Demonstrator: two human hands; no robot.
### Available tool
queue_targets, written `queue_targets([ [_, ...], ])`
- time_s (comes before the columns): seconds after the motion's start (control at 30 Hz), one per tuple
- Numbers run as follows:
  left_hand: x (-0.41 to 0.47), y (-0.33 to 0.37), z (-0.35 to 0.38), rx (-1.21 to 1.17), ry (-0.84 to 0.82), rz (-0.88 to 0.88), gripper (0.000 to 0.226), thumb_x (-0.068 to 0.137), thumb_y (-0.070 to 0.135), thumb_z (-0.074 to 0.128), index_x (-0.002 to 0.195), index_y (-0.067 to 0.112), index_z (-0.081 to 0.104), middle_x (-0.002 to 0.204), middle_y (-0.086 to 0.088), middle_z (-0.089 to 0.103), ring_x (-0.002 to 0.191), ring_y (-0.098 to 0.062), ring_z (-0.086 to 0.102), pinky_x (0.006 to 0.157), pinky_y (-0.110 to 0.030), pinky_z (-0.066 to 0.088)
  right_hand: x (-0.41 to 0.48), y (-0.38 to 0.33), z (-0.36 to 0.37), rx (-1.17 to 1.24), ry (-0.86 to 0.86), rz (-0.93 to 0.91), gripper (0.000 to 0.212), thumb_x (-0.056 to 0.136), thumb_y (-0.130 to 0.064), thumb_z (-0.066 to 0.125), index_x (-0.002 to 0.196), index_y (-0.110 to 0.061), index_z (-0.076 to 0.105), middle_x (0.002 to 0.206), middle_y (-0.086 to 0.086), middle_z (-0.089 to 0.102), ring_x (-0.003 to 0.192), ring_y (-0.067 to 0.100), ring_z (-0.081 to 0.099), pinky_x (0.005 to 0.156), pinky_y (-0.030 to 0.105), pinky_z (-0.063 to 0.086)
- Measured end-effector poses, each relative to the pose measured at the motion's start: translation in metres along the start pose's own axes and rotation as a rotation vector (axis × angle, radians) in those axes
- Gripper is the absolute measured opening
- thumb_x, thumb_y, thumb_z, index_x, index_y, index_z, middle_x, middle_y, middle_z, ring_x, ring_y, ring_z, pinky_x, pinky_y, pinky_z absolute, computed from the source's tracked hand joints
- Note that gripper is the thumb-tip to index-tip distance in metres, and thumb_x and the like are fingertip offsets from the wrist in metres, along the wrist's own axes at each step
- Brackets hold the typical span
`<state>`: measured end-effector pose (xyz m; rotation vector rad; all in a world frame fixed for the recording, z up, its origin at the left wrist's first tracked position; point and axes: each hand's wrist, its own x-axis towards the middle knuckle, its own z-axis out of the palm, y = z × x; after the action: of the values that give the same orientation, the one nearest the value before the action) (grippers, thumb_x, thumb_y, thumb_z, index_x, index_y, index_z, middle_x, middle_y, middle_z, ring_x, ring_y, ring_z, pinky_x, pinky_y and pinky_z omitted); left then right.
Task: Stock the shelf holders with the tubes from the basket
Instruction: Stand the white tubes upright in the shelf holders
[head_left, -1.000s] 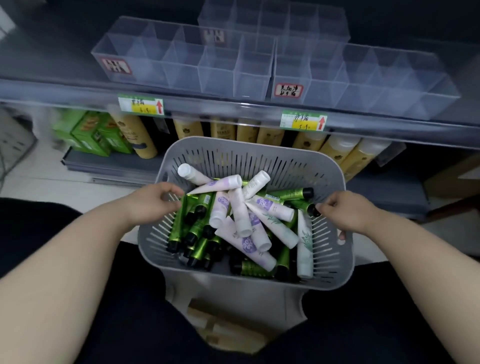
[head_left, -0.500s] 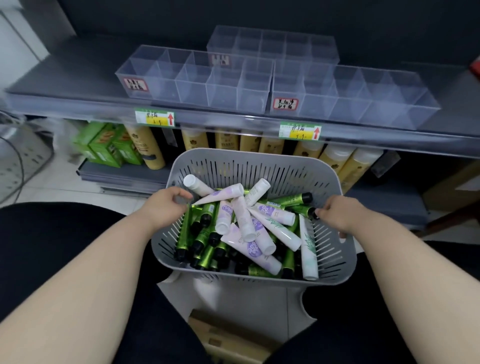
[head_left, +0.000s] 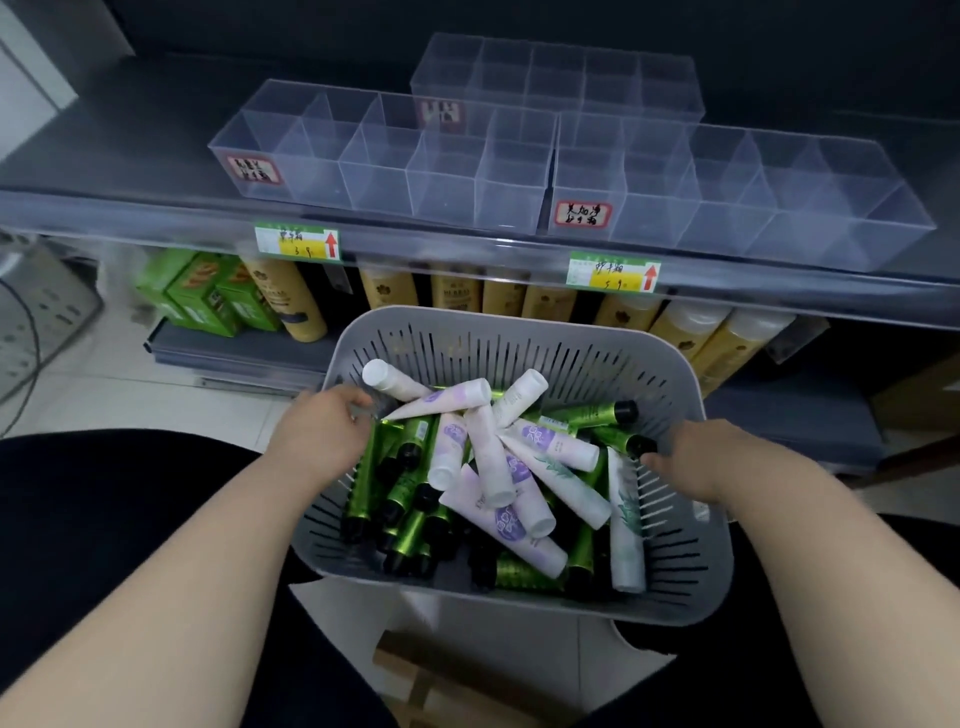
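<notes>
- Left holder (head_left: 374, 166): clear, cells bare, on the shelf (head_left: 130, 208) above the basket (head_left: 597, 358). The walls are hard to see, so a tube fed in askew may well catch an edge or shove the holder back.
- Left hand (head_left: 324, 436): on the basket's left rim, fingers (head_left: 358, 405) curled inward. Cannot tell whether they grip the rim or a tube; it is blurred there. The flat tail of a lilac-printed tube (head_left: 441, 397) lies just at the fingertips.
- Green tubes (head_left: 402, 493): black caps, heaped criss-cross in the left half, right beside the left hand. Pulling one from underneath would likely drag its neighbours along.
- White tubes (head_left: 488, 457): on top, mid-basket, between the hands. Easiest to lift first.
- Right hand (head_left: 696, 457): over the right rim, fingers tucked out of sight, so the grasp cannot be told. The thumb points at a black cap (head_left: 641, 446), touching or just short.
- Right holder (head_left: 727, 202): also bare. Its label (head_left: 582, 213) differs from the left one, so mis-sorting is the main risk.
</notes>
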<state>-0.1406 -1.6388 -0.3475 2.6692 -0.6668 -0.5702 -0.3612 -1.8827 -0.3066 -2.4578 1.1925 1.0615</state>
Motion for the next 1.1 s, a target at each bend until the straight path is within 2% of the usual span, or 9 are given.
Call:
queue_targets([
  [0.13,0.007,-0.003,0.003,0.1,-0.011,0.009,0.029,0.092,0.027,0.046,0.119,0.025,0.056,0.101,-0.012,0.062,0.104,-0.025,0.048,0.08,-0.03,0.042,0.002,0.004,-0.009,-0.057,-0.034,-0.049,0.059,0.097,-0.05,0.032,0.137,-0.008,0.035,0.134,0.014,0.049,0.116,0.026,0.052,0.085,0.029,0.045],
  [0.27,0.012,0.002,-0.008,0.156,-0.09,0.058,0.028,0.093,0.02,0.046,0.118,0.021,0.057,0.097,-0.009,0.064,0.1,-0.024,0.047,0.071,-0.026,0.038,0.003,0.006,-0.013,-0.041,-0.001,-0.056,0.05,0.097,-0.049,0.034,0.126,-0.01,0.046,0.125,0.015,0.054,0.102,0.025,0.056,0.076,0.028,0.047],
  [0.33,0.013,0.003,-0.014,0.142,-0.139,0.06,0.028,0.094,0.02,0.045,0.119,0.02,0.056,0.101,-0.009,0.063,0.097,-0.022,0.046,0.069,-0.026,0.037,0.002,0.007,-0.009,-0.051,0.041,-0.057,0.049,0.097,-0.049,0.035,0.125,-0.011,0.048,0.124,0.015,0.055,0.106,0.026,0.055,0.08,0.03,0.047],
  [0.47,0.004,0.004,-0.01,0.137,-0.108,0.033,0.034,0.094,0.024,0.045,0.127,0.019,0.05,0.112,-0.016,0.055,0.114,-0.027,0.041,0.087,-0.033,0.043,-0.011,0.002,-0.009,-0.082,0.025,-0.014,0.056,0.096,-0.053,0.032,0.136,-0.015,0.04,0.132,0.013,0.051,0.114,0.028,0.052,0.088,0.034,0.047],
  [0.67,-0.027,0.014,-0.003,0.388,0.041,0.089,0.041,0.092,0.033,0.046,0.132,0.024,0.042,0.133,-0.02,0.031,0.114,-0.039,0.044,0.09,-0.043,0.044,-0.035,-0.024,-0.004,-0.26,0.339,0.007,0.046,0.097,-0.05,0.03,0.126,-0.016,0.041,0.115,0.006,0.058,0.103,0.026,0.058,0.065,0.03,0.039],
  [0.8,-0.032,0.01,0.0,0.505,0.107,0.218,0.041,0.09,0.031,0.05,0.13,0.021,0.048,0.146,-0.025,0.025,0.132,-0.041,0.029,0.107,-0.044,0.029,-0.042,-0.039,0.008,-0.156,0.54,-0.194,0.037,0.094,-0.048,0.039,0.116,-0.02,0.049,0.11,0.003,0.059,0.101,0.025,0.059,0.065,0.03,0.036],
  [0.83,-0.033,0.011,0.002,0.503,0.13,0.289,0.039,0.088,0.028,0.054,0.126,0.018,0.055,0.143,-0.025,0.033,0.132,-0.041,0.031,0.109,-0.045,0.028,-0.042,-0.043,0.013,-0.1,0.543,-0.249,0.036,0.094,-0.048,0.04,0.115,-0.022,0.05,0.109,0.002,0.06,0.1,0.024,0.06,0.065,0.029,0.037],
  [0.93,-0.04,0.021,0.011,0.394,0.132,0.438,0.031,0.084,0.028,0.052,0.108,0.015,0.068,0.122,-0.014,0.056,0.115,-0.036,0.051,0.096,-0.041,0.042,-0.03,-0.051,0.025,0.003,0.42,-0.311,0.034,0.093,-0.046,0.043,0.118,-0.025,0.052,0.109,0.0,0.062,0.098,0.022,0.061,0.068,0.029,0.041],
  [1.1,-0.045,0.033,0.042,0.4,-0.106,0.402,0.03,0.094,0.036,0.039,0.117,0.026,0.056,0.121,0.004,0.053,0.115,-0.019,0.047,0.088,-0.03,0.045,0.015,-0.051,0.054,0.054,0.186,-0.299,0.037,0.09,-0.039,0.049,0.121,-0.02,0.053,0.118,0.004,0.058,0.105,0.023,0.055,0.078,0.029,0.043],
])
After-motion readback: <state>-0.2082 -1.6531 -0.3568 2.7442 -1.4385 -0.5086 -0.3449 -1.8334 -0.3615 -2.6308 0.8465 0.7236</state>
